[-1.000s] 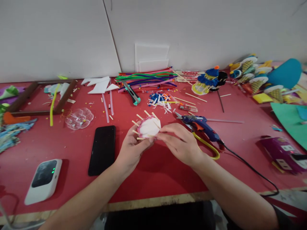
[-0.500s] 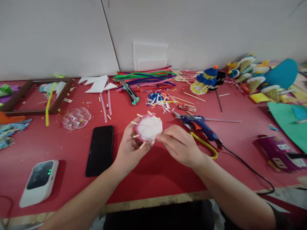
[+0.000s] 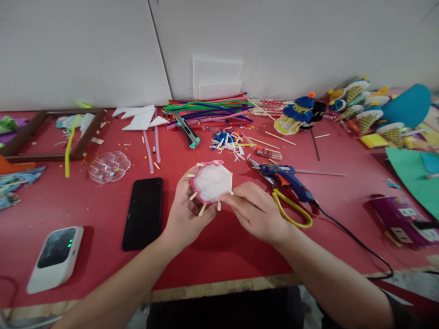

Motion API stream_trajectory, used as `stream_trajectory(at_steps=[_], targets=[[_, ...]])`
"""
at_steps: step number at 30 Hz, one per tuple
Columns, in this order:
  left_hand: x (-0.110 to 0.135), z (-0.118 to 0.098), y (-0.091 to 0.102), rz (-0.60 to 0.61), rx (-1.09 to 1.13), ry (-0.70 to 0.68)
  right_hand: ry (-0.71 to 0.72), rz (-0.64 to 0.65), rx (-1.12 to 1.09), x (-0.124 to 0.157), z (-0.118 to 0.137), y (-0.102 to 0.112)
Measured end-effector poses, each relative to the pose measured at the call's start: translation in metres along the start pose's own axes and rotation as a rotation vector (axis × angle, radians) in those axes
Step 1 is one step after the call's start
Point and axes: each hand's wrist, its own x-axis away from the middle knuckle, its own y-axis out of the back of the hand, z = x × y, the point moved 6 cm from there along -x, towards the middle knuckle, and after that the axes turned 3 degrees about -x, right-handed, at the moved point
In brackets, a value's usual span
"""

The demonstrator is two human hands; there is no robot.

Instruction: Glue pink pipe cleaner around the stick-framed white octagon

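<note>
My left hand [image 3: 185, 212] holds a small white disc [image 3: 211, 183] above the table, its fingers wrapped round the disc's left and lower side. Short wooden sticks poke out round the rim, and a pink fuzzy strand, like pipe cleaner, runs along the left and top edge. At the disc's lower right, my right hand [image 3: 259, 210] is closed in a pinch near a stick tip [image 3: 231, 193]. Its fingers hide what lies between them. Just right of that hand lie a blue glue gun [image 3: 290, 180] and yellow-handled scissors [image 3: 293, 212].
A black phone [image 3: 142, 214] and a white device [image 3: 55, 258] lie to the left. Behind are a utility knife [image 3: 186, 130], pipe cleaners [image 3: 209, 109] and cut scraps [image 3: 228, 141]. A blue-and-yellow craft piece [image 3: 298, 114] stands at the back right. The glue gun's cord [image 3: 353, 237] runs rightward.
The disc has turned slightly in my left hand, and a stick tip now shows by my right fingertips. My right hand stays pinched at the rim.
</note>
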Motion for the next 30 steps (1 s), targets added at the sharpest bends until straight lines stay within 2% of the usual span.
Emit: stream_trajectory(at_steps=[6, 15, 21, 25, 30], targets=[[0.000, -0.006, 0.000, 0.009, -0.072, -0.123, -0.054, -0.042, -0.030, 0.000, -0.001, 0.002], [0.005, -0.010, 0.002, -0.063, -0.305, -0.339, 0.166, -0.144, -0.003, 0.013, 0.010, 0.009], [0.006, -0.006, -0.001, -0.046, -0.162, -0.313, 0.197, -0.168, 0.054, 0.016, 0.014, 0.008], [0.007, -0.006, -0.003, -0.023, -0.167, -0.299, 0.208, -0.191, 0.075, 0.017, 0.016, 0.008], [0.008, -0.004, 0.000, -0.060, -0.200, -0.295, 0.223, -0.179, 0.157, 0.013, 0.022, 0.008]])
